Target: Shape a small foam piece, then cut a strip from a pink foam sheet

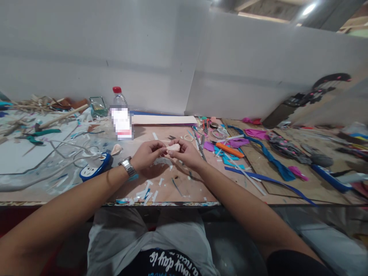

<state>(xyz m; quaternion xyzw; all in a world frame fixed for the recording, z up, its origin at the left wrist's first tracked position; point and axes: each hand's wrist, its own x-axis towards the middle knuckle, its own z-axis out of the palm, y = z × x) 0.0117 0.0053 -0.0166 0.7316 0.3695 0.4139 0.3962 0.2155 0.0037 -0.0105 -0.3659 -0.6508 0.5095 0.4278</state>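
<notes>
A small pale pink piece, crumpled or folded, is held between both hands over the middle of the table. My left hand, with a metal watch on its wrist, pinches the piece's left end between thumb and fingers. On the other side, my right hand has its thumb and fingers closed on the right end. Another pale pink piece lies on the table left of my left hand. White and blue scraps are scattered near the front edge.
A blue and white power strip with cables lies at the left, near green-handled pliers. Behind stands a red-capped bottle. At the right are an orange cutter, blue ribbon and a brown board.
</notes>
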